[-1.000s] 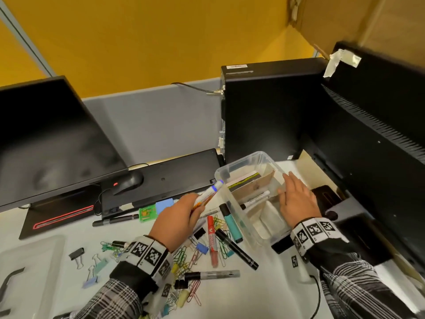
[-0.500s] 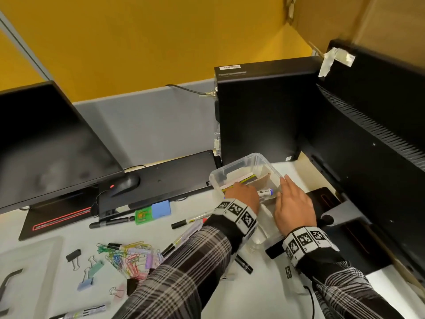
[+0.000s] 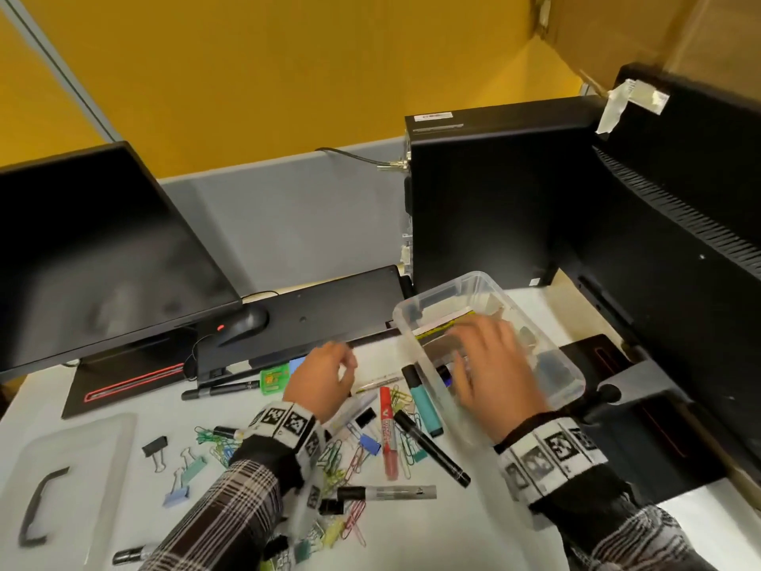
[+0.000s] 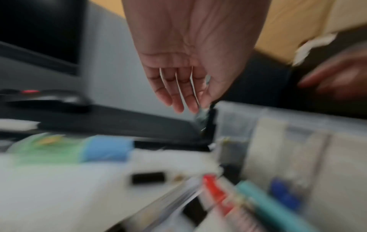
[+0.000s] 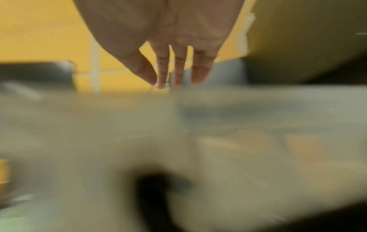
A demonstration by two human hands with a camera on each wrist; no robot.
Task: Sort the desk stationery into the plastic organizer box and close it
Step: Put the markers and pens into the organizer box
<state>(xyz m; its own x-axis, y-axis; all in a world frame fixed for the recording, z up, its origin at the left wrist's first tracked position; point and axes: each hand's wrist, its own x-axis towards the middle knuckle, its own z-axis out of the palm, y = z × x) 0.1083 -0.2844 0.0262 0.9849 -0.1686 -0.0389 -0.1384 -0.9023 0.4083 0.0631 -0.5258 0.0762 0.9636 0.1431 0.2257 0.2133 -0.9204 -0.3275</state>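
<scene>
While both wrist views are smeared, the head view shows the clear plastic organizer box [image 3: 572,366] at desk right, lid off, beside the black computer tower [image 3: 486,191]. Right hand [image 3: 490,364] hovers over the box, fingers extended and slightly apart, holding nothing visible. Left hand [image 3: 321,377] hangs above the stationery pile left of the box, fingers straight and loose, empty in the left wrist view. On the desk: red marker [image 3: 389,434], teal highlighter [image 3: 424,405], black marker [image 3: 432,449], coloured paper clips [image 3: 350,459], binder clips [image 3: 181,467]. Box lid [image 3: 61,484] lies far left.
</scene>
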